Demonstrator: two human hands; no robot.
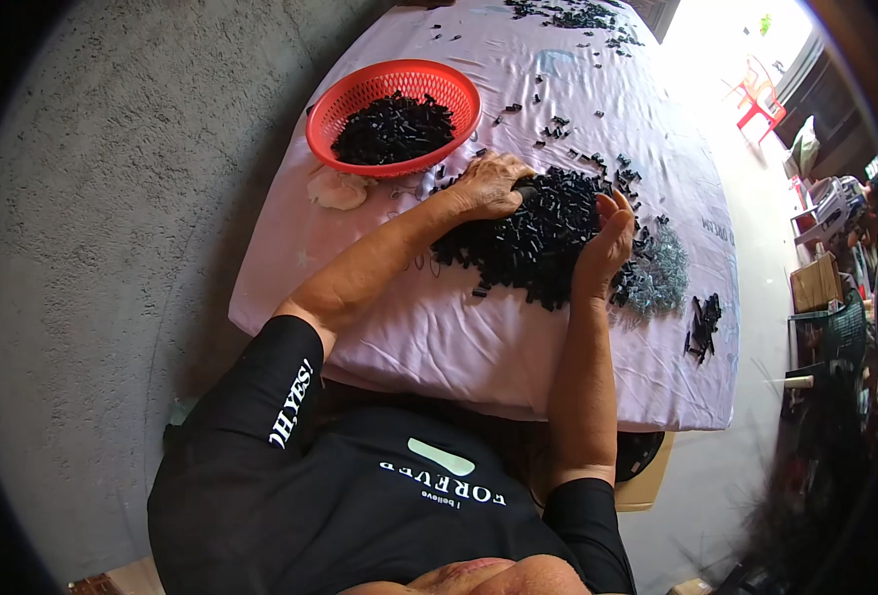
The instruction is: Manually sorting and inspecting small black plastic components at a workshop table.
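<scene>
A broad pile of small black tube-shaped pieces lies on a pale pink cloth. My left hand rests at the pile's upper left edge, palm down, thumb and fingers apart. A dark greyish patch shows between them, too shaded to make out. On the pile's right side stands my right hand, turned on edge with its palm toward the pieces and its fingers loosely curved. Just beyond my left hand is a red plastic basket, partly filled with similar black pieces.
A tangled heap of clear, bluish bits lies right of the pile, with a small black cluster nearer its edge. More pieces are scattered toward the far end of the cloth-covered surface. A rough grey wall runs along the left. A red chair stands far right.
</scene>
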